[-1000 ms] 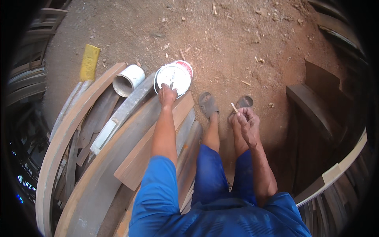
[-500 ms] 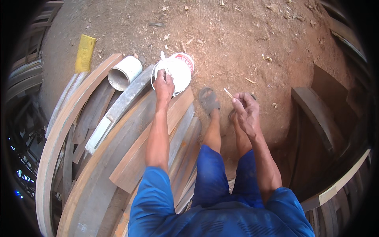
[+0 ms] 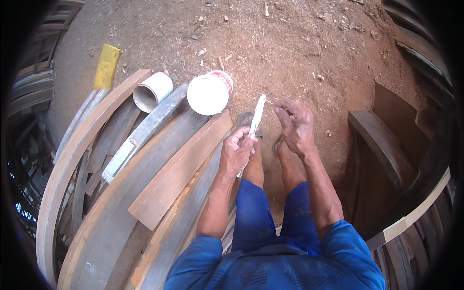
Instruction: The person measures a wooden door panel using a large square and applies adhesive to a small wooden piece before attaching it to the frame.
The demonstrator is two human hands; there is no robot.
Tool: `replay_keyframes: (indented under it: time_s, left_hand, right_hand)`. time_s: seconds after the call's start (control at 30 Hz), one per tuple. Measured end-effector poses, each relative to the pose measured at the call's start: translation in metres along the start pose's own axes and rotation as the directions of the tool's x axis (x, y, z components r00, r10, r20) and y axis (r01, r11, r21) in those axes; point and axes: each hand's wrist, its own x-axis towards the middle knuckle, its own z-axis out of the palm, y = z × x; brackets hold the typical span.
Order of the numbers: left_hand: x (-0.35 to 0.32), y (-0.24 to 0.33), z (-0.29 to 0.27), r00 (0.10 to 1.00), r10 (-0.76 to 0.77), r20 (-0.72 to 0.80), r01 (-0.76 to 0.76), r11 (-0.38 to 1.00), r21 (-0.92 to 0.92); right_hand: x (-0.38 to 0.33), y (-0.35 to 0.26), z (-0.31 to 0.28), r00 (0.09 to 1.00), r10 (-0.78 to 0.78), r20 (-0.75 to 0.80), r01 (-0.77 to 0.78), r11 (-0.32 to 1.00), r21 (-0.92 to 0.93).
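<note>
My left hand (image 3: pixel 238 151) is closed around a narrow stick (image 3: pixel 257 115) thickly coated in white, which points up and away from me. Its lower end shows below my palm. In a pinch, my right hand (image 3: pixel 296 123) has a thin, light sliver of wood (image 3: pixel 268 102), its end at or very near the white tip of the coated stick. Whether the two touch I cannot tell. Left of my hands stands a white bucket (image 3: pixel 208 95) with red marking on its side. Its round top looks plain white; whether that is a lid or its contents is unclear.
Curved wooden beams and planks (image 3: pixel 179 169) lie stacked on my left. On them rests an open white cylinder (image 3: pixel 153 92), near a yellow-ended piece (image 3: pixel 107 65). A curved timber (image 3: pixel 382 140) stands at the right. Wood chips litter the dirt floor (image 3: pixel 290 53).
My left hand has come back from over the bucket toward me and to the right, bringing the white-coated stick. My right hand has shifted slightly left and up, its sliver now by that stick's tip.
</note>
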Motion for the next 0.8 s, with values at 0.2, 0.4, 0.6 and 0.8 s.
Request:
replay_keyframes:
  time_s: [0.2, 0.4, 0.6, 0.8]
  left_hand:
    - [-0.011, 0.005, 0.008, 1.0, -0.003, 0.0, 0.003, 1.0, 0.027]
    - [-0.017, -0.002, 0.014, 1.0, 0.008, -0.017, -0.007, 1.0, 0.027]
    - [-0.019, -0.003, 0.019, 0.999, -0.002, -0.043, 0.004, 0.999, 0.037]
    - [-0.003, -0.011, 0.015, 0.992, 0.035, -0.123, -0.026, 0.997, 0.07]
  right_hand:
    - [-0.016, 0.006, -0.008, 0.995, 0.057, 0.086, -0.062, 0.996, 0.065]
    - [-0.028, 0.001, -0.017, 0.967, 0.164, 0.196, -0.191, 0.973, 0.128]
    - [-0.031, 0.006, -0.02, 0.879, 0.301, 0.371, -0.416, 0.865, 0.282]
    - [-0.038, 0.019, -0.016, 0.807, 0.332, 0.488, -0.556, 0.704, 0.442]
